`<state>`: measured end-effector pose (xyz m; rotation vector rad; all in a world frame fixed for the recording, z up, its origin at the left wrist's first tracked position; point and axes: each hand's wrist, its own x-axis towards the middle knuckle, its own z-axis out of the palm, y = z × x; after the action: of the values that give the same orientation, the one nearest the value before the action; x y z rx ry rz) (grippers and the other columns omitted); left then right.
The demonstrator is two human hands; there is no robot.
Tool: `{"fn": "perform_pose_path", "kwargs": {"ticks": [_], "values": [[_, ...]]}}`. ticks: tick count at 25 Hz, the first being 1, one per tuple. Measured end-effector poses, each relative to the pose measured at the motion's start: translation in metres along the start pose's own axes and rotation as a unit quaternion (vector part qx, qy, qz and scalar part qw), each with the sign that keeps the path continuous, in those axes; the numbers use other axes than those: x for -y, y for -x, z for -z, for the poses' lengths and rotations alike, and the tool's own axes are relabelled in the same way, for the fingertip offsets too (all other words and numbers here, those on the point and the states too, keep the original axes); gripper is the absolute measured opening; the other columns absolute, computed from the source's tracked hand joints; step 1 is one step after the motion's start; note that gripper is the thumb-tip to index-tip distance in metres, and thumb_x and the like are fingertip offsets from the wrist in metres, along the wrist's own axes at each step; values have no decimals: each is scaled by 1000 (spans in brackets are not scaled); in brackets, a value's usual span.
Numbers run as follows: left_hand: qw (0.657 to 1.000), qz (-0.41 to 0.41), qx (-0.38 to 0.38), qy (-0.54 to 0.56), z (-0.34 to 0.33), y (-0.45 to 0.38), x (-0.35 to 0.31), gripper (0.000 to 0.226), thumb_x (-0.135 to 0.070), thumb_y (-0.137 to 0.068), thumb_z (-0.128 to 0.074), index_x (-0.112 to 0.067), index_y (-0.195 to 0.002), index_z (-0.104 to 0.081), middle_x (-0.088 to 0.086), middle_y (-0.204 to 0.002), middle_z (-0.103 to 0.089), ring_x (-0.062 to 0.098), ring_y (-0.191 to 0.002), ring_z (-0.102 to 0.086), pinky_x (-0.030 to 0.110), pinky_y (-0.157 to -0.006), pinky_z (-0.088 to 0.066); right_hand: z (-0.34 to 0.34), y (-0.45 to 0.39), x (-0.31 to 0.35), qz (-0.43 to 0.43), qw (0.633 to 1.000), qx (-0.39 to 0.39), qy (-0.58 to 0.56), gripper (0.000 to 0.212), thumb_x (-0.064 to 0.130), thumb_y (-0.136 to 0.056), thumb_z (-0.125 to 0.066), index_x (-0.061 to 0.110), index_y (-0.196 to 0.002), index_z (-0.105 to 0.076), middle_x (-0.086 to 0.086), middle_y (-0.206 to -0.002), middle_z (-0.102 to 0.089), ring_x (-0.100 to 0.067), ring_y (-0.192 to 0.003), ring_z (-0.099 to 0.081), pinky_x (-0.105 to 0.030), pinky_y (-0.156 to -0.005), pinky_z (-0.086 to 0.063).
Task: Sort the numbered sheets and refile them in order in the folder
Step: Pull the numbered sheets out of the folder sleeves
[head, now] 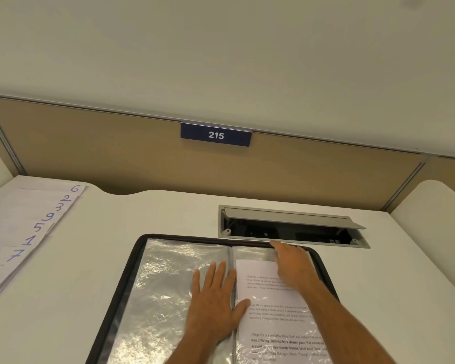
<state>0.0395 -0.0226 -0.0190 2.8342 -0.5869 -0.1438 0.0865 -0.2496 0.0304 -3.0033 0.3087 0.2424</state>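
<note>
A black zip folder (132,261) lies open on the desk in front of me, showing shiny clear sleeves. The left sleeve (163,285) holds nothing. The right sleeve holds a printed text sheet (273,329). My left hand (216,298) lies flat with fingers spread on the left sleeve by the spine, thumb over the sheet's edge. My right hand (292,266) rests on the top of the right page, fingertips at the sleeve's upper edge; whether it pinches the sheet is unclear. A fanned stack of numbered sheets (29,232) lies at the left, showing 6, 2, 3, 9, 5, 1, 7.
An open grey cable hatch (292,227) is set into the white desk (95,253) just behind the folder. A tan partition (116,158) with a blue "215" label (216,134) closes the back. Another white surface (436,206) stands at the far right.
</note>
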Motion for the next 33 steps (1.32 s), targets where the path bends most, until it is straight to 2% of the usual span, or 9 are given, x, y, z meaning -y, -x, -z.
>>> {"fn": "perform_pose_path", "kwargs": {"ticks": [3, 8, 14, 16, 21, 24, 28, 30, 33], "values": [[1000, -1, 8, -6, -2, -1, 1, 87, -81, -88, -2, -31, -159, 2, -1, -167, 12, 22, -153, 16, 56, -119, 14, 8, -1, 5, -3, 999, -39, 9, 51, 33, -98, -61, 30, -146, -45, 2, -149, -51, -21, -136, -49, -40, -118, -32], [1000, -4, 17, -14, -2, -1, 0, 90, -83, -84, 3, -32, -159, 6, 0, -166, 14, 23, -152, 18, 57, -119, 15, 14, 2, 6, 44, 994, -66, 79, 30, 32, -99, -59, 26, -128, -60, 3, -136, -58, -16, -124, -50, -31, -114, -33], [1000, -1, 6, -2, -5, -2, 2, 87, -81, -87, -2, -32, -159, 2, 0, -167, 12, 23, -153, 15, 56, -119, 14, 17, 5, 9, 75, 991, -51, 95, 6, 28, -97, -61, 26, -103, -61, 4, -122, -61, -12, -109, -51, -30, -112, -37], [1000, -1, 4, 1, -5, -2, 2, 88, -82, -87, -1, -32, -159, 1, 0, -167, 11, 23, -153, 15, 56, -119, 14, 20, 6, 13, 57, 996, -37, 56, 10, 27, -96, -64, 27, -104, -60, 3, -120, -66, -13, -103, -57, -31, -108, -45], [1000, -6, 3, 4, -6, -2, 2, 100, -84, -74, 16, -33, -159, 2, -1, -167, 13, 23, -153, 16, 57, -119, 15, 23, 8, 12, 43, 996, -2, 79, 43, 31, -98, -61, 29, -138, -47, 1, -130, -65, -20, -112, -64, -34, -102, -49], [1000, -8, -3, 13, -6, -2, 2, 102, -84, -73, 17, -33, -159, 1, -1, -167, 12, 23, -153, 15, 56, -119, 15, 25, 7, 9, 75, 989, -16, 125, 24, 31, -99, -59, 25, -122, -56, 2, -121, -66, -14, -99, -59, -27, -98, -47], [1000, -11, -5, 9, -6, -2, 2, 101, -84, -74, 16, -32, -159, 0, 0, -167, 12, 24, -153, 15, 56, -119, 16, 24, 6, 16, 120, 979, -44, 161, 18, 28, -96, -62, 22, -111, -67, 3, -124, -54, -16, -118, -45, -32, -108, -33], [1000, -10, -11, 11, -7, -2, 3, 97, -85, -80, 12, -31, -160, -1, 1, -167, 11, 24, -153, 15, 56, -119, 16, 27, 5, 20, 108, 988, 1, 113, 6, 22, -92, -65, 25, -96, -62, 6, -107, -58, -13, -104, -51, -28, -99, -41], [1000, -12, -15, 8, -5, -2, 2, 96, -84, -80, 13, -32, -159, -1, 0, -167, 13, 24, -153, 16, 57, -118, 15, 32, -2, 19, 58, 997, 46, 12, 14, 17, -88, -66, 27, -88, -56, 5, -90, -63, -14, -85, -59, -23, -78, -50]]}}
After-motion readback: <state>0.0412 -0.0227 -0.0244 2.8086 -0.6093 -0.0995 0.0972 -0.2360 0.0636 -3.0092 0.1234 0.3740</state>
